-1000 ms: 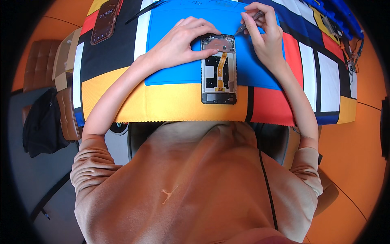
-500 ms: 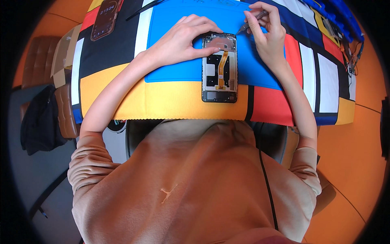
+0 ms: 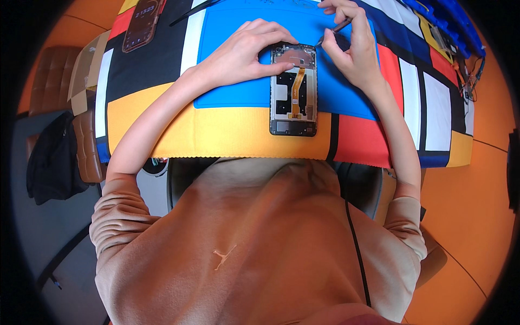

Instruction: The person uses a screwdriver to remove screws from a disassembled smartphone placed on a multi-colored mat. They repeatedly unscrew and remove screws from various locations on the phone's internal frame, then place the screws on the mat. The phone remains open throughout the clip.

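Note:
An opened smartphone [image 3: 281, 93] lies on the blue mat with its near end on the yellow cloth. Its inner parts face up, and an orange flex cable [image 3: 297, 89] runs down the middle. My left hand [image 3: 248, 51] grips the phone's upper left side, fingers at the top edge and thumb across the inside. With bent fingers, my right hand [image 3: 355, 51] pinches a slim dark screwdriver [image 3: 340, 25]. It slants down to the left, its tip at the phone's top right corner. I cannot tell whether the tip touches.
Beneath the hands is a blue work mat [image 3: 230, 95] on a colour-block tablecloth [image 3: 143, 122]. Another phone [image 3: 142, 26] with a lit screen lies far left, near a thin black tool [image 3: 195, 11]. Blue plastic parts [image 3: 452, 24] and loose wires [image 3: 470, 81] sit far right.
My right hand and the screwdriver have shifted slightly, its fingers curling differently around the handle. The left hand and the opened phone have stayed in place.

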A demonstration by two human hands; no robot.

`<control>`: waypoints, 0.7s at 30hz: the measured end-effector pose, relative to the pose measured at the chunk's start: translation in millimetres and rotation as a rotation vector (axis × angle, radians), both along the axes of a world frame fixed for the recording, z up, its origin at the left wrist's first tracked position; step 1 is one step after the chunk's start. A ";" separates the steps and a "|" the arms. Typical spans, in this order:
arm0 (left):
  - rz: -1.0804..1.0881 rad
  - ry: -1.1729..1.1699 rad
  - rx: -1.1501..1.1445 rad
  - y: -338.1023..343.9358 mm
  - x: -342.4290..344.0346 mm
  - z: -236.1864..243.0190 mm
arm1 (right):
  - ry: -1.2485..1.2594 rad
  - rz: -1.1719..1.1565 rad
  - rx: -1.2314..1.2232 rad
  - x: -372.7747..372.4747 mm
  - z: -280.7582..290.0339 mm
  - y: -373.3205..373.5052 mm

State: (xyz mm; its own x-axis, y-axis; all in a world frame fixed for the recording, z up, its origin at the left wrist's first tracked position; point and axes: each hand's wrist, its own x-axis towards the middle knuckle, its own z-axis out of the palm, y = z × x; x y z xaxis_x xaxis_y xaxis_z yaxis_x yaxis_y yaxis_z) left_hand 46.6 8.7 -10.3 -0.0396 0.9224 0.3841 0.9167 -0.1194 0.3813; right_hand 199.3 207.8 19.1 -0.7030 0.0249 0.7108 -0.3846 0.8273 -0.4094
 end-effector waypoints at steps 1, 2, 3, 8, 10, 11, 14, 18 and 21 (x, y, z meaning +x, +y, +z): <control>-0.001 0.003 0.002 0.1 -0.1 0.2 | 0.014 -0.007 0.026 -0.3 -0.4 -0.4; -0.003 0.006 0.004 0.3 -0.1 0.4 | 0.028 -0.015 0.052 -0.8 -0.6 -0.7; -0.004 0.005 0.003 0.4 -0.1 0.6 | 0.043 -0.024 0.078 -0.5 -0.3 -0.8; -0.003 -0.002 -0.003 0.2 0.3 1.1 | 0.003 0.010 0.023 1.1 2.3 -0.1; 0.000 0.002 -0.005 0.3 0.3 0.9 | 0.008 0.026 -0.046 0.7 1.9 -1.1; 0.001 0.004 -0.006 0.2 0.2 0.7 | 0.008 0.035 -0.118 0.3 0.7 -2.9; -0.004 0.003 -0.001 0.4 0.2 0.2 | -0.091 0.022 -0.326 0.9 -0.9 -4.8; -0.003 0.003 -0.004 0.5 0.0 0.2 | -0.006 0.052 -0.138 0.7 1.4 -1.8; 0.002 0.000 -0.008 0.2 0.3 0.2 | -0.005 0.047 -0.139 0.2 1.8 -2.9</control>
